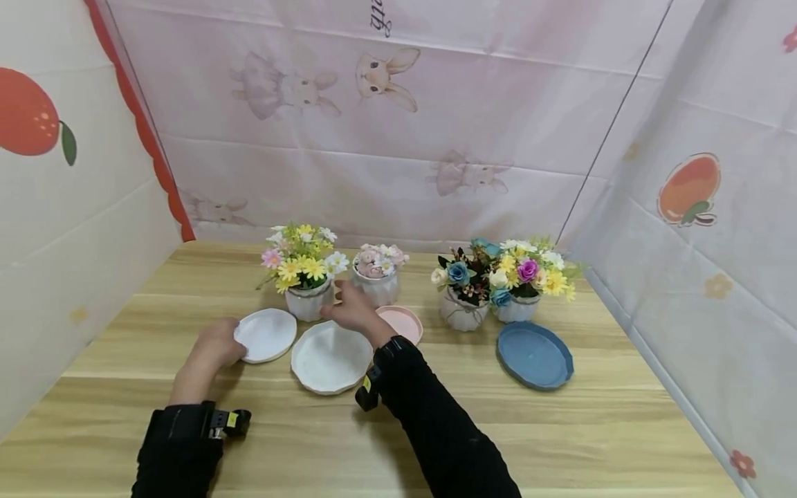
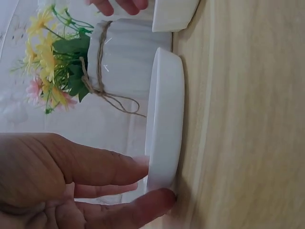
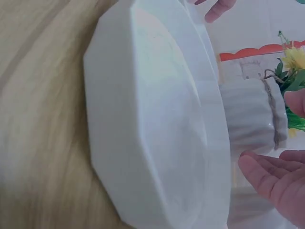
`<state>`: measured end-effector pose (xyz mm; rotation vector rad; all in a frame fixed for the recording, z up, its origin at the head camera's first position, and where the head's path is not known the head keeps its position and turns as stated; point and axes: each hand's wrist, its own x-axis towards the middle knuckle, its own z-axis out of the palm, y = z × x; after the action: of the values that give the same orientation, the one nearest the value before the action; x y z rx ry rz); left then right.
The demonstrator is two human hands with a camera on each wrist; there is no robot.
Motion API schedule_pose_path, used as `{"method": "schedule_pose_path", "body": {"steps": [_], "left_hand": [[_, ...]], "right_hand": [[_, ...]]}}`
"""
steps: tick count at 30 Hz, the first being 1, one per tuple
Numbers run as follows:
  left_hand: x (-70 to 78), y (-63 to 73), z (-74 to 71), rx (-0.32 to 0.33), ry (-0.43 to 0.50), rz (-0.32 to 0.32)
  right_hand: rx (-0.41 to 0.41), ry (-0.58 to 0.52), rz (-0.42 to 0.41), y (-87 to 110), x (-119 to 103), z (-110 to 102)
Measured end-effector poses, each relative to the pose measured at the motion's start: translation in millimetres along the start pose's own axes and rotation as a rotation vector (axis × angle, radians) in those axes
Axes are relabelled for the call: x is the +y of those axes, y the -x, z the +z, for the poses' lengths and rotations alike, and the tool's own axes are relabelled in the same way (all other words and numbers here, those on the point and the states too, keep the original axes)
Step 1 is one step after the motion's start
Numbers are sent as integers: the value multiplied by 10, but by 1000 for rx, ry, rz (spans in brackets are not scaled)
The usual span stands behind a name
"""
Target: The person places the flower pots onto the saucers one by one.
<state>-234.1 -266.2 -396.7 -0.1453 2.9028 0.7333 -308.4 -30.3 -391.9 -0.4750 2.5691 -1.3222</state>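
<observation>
My left hand pinches the left edge of a small white plate. In the left wrist view the thumb lies over the rim and a finger presses low on the outer wall. My right hand reaches over a larger white scalloped plate to the right side of a ribbed white pot of yellow, white and pink flowers. In the right wrist view its thumb and fingers are spread around that pot, fingertips close to its side.
A pot of pale pink flowers stands behind my right hand, with a pink plate partly hidden by the wrist. Farther right are two flower pots and a blue plate. Printed cloth walls enclose the wooden table.
</observation>
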Motion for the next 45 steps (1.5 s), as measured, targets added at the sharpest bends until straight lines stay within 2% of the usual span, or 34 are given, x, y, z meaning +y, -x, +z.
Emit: {"method": "schedule_pose_path", "body": {"steps": [7, 15, 28, 36, 45], "left_hand": [[-34, -24, -37, 15, -6, 32], [-37, 29, -25, 0, 47, 8], [-47, 49, -20, -16, 137, -45], [-84, 44, -42, 1, 151, -70], [-120, -1, -4, -22, 259, -103]], "right_hand": [[31, 18, -4, -46, -44, 28], [42, -215, 75, -115, -134, 79], [63, -266, 29, -228, -85, 164], [63, -93, -49, -278, -106, 175], [103, -2, -16, -272, -116, 203]]}}
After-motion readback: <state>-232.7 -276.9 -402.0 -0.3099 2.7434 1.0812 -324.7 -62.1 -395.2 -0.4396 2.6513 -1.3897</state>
